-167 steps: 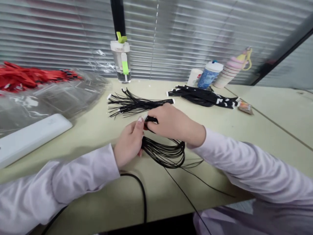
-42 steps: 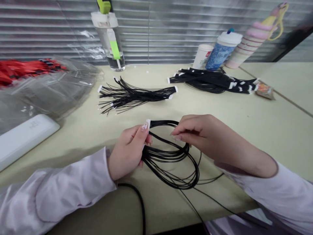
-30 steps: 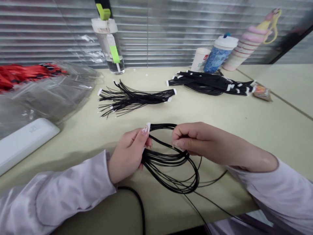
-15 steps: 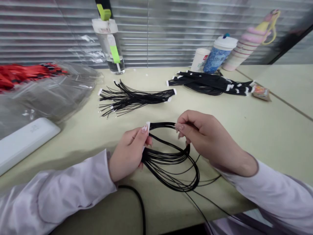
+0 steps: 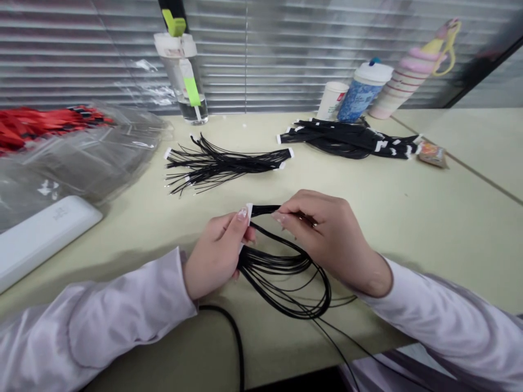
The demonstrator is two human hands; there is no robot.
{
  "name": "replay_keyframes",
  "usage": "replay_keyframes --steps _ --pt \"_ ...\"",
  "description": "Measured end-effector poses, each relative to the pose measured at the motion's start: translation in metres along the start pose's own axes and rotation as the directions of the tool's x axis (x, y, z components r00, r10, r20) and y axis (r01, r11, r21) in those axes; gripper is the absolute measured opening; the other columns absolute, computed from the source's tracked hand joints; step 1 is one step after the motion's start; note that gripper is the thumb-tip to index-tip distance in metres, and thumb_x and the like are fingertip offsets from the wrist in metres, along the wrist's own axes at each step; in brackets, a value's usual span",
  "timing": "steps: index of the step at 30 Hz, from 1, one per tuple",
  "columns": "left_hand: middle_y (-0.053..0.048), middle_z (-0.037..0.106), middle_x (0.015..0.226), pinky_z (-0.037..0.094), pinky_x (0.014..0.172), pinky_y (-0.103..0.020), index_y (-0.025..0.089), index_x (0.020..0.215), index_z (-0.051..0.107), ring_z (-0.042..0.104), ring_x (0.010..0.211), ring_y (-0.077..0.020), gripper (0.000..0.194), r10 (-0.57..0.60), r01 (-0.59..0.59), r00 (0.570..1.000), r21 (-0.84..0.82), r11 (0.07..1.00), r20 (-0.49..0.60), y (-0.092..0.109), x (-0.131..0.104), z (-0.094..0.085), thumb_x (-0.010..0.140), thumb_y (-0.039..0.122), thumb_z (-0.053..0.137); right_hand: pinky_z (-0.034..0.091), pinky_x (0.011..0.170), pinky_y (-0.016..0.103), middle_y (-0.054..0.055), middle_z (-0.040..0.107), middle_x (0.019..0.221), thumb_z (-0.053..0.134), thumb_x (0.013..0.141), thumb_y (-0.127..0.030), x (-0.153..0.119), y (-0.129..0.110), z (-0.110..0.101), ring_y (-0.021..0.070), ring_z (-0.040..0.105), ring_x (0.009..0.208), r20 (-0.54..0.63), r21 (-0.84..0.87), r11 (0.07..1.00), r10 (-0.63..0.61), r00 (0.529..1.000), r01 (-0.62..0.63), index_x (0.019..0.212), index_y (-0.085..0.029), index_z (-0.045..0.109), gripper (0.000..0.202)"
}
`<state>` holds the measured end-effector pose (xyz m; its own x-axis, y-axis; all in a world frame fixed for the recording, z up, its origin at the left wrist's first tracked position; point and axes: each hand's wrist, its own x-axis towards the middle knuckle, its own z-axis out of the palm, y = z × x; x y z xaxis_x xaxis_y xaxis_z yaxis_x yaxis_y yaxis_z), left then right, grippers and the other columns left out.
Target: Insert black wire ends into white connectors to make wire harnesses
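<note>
My left hand (image 5: 218, 253) is closed on a white connector (image 5: 249, 212) at the end of a bundle of thin black wires (image 5: 281, 260). The wires fan out from the connector and loop round in front of me, with some strands trailing over the table's near edge. Higher up, my right hand (image 5: 327, 234) pinches the top strands of the bundle a short way right of the connector; its other fingers curl inward. What lies inside that curl is mostly hidden.
Behind my hands lies a loose black wire harness (image 5: 229, 162); a thicker harness pile (image 5: 347, 139) is farther right. Cups and a clear bottle (image 5: 180, 76) stand by the blinds. At left are a white power bank (image 5: 49, 234), plastic bags (image 5: 98, 163) and red wires (image 5: 41, 125).
My right hand has moved left along the upper strands, closer to the connector. My left hand stays almost where it was, holding the connector.
</note>
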<state>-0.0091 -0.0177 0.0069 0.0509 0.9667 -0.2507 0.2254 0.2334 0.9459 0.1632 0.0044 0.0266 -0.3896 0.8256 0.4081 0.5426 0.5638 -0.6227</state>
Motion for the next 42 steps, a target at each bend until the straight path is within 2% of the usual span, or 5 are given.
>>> replay_keyframes --steps 4,10,18,37,42 --pt "0.006 0.042 0.042 0.028 0.023 -0.016 0.017 0.061 0.049 0.037 0.025 -0.0052 0.043 0.006 -0.006 1.0 -0.011 1.0 0.007 -0.0017 0.0011 -0.0003 0.083 0.052 0.039 0.044 0.063 0.023 0.002 0.061 0.077 0.052 0.084 -0.025 0.0006 -0.001 0.0013 0.0098 0.055 0.07 0.034 0.143 0.988 0.054 0.998 -0.058 0.085 -0.018 0.067 0.017" --pt "0.006 0.042 0.043 0.028 0.024 -0.015 0.016 0.062 0.05 0.037 0.026 -0.0047 0.042 0.008 -0.008 1.0 -0.013 1.0 0.013 -0.0028 0.0004 -0.0012 0.084 0.05 0.04 0.038 0.049 0.02 0.0 0.057 0.067 0.039 0.091 -0.039 -0.0026 -0.0025 0.0 0.0055 0.047 0.052 0.181 0.245 0.936 0.213 0.96 -0.254 0.091 -0.017 0.066 0.035" --pt "0.006 0.042 0.045 0.029 0.024 -0.016 0.016 0.062 0.05 0.038 0.027 -0.0045 0.04 0.031 -0.032 0.999 0.015 0.999 0.029 -0.0036 0.0012 -0.0018 0.084 0.048 0.04 0.035 0.044 0.018 -0.002 0.055 0.059 0.041 0.087 -0.048 -0.0032 -0.0022 0.0002 0.0048 0.045 0.047 0.234 0.342 0.849 0.337 0.912 -0.402 0.08 -0.016 0.065 0.041" --pt "0.005 0.044 0.047 0.029 0.023 -0.016 0.016 0.061 0.051 0.039 0.025 -0.0046 0.042 0.007 -0.008 1.0 0.011 1.0 0.006 -0.0012 0.002 -0.0015 0.081 0.052 0.043 0.036 0.048 0.019 -0.001 0.055 0.065 0.04 0.09 -0.037 -0.0043 -0.0028 0.0029 0.0052 0.045 0.052 0.178 0.23 0.937 0.225 0.958 -0.263 0.09 -0.016 0.065 0.033" --pt "0.006 0.043 0.047 0.027 0.022 -0.017 0.017 0.063 0.05 0.036 0.024 -0.0048 0.043 -0.082 0.077 0.994 -0.074 0.994 -0.07 -0.0051 0.0047 0.0 0.082 0.054 0.039 0.045 0.053 0.021 -0.002 0.057 0.071 0.047 0.087 -0.026 -0.0027 0.0039 -0.0024 0.0058 0.051 0.054 -0.11 0.358 0.919 0.22 0.969 -0.168 0.104 -0.021 0.061 0.023"
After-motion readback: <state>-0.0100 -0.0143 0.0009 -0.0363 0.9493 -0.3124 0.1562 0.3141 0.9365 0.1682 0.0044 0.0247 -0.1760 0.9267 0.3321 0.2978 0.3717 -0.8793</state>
